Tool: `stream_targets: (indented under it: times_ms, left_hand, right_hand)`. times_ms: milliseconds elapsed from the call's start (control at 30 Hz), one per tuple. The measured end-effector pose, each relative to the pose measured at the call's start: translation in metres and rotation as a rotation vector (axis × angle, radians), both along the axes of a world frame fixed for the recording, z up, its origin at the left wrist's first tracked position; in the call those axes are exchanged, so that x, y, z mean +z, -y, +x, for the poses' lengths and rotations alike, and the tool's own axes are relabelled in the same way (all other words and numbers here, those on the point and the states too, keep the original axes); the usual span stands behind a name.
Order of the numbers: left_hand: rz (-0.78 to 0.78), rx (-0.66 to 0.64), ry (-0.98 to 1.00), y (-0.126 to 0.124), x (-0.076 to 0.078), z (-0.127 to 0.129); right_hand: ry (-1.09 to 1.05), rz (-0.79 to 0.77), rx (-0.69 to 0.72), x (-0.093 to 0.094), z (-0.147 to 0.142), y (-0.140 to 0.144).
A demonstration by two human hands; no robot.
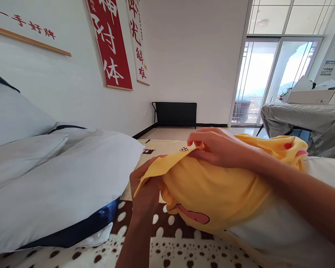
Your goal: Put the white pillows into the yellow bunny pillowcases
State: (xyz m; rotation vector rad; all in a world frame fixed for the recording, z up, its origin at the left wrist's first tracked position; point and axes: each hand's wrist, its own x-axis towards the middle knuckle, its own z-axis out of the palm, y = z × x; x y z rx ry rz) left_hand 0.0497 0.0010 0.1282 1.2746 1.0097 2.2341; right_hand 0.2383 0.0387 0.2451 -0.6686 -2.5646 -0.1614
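Note:
A yellow pillowcase (212, 186) with pink printed shapes covers part of a plump white pillow (268, 230), whose bare end shows at the lower right. My left hand (145, 186) is closed on the pillowcase's near left edge, and a flap of cloth hides some of its fingers. Higher up and to the right, my right hand (213, 146) pinches the same edge, its fingers curled over the cloth. The pillow lies tilted across the front of me. What is inside the cloth between both hands is hidden.
White pillows with dark blue trim (80, 186) are heaped on the left. Below lies a brown and cream patterned blanket (173, 238). A black folded frame (175, 114) leans at the far wall. On the right, a silver-covered table (304, 115) bears a box (309, 97).

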Motion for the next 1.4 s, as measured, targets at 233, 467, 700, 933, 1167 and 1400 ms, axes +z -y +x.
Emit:
stream_targets:
  times_ms: [233, 467, 700, 933, 1167, 1400]
  left_hand:
    - [-0.006, -0.188, 0.17, -0.001, 0.004, 0.011]
    - [0.064, -0.498, 0.279, -0.005, -0.002, -0.023]
    - [-0.073, -0.367, 0.118, -0.013, -0.001, -0.031]
    - [0.01, -0.412, -0.057, -0.016, -0.001, -0.017]
    - [-0.02, -0.223, 0.32, -0.027, -0.014, -0.016]
    - [-0.044, -0.409, 0.397, -0.022, -0.013, -0.015]
  right_hand:
    - [0.051, 0.07, -0.1, -0.01, 0.02, -0.008]
    - [-0.009, 0.064, -0.074, -0.011, 0.023, -0.012]
    - [0.013, 0.053, -0.087, -0.01, 0.022, -0.01]
    - [0.017, 0.067, -0.097, -0.012, 0.019, -0.008]
    - [0.044, 0.102, -0.148, -0.012, 0.021, -0.006]
    - [0.167, 0.224, -0.258, -0.011, 0.046, -0.013]
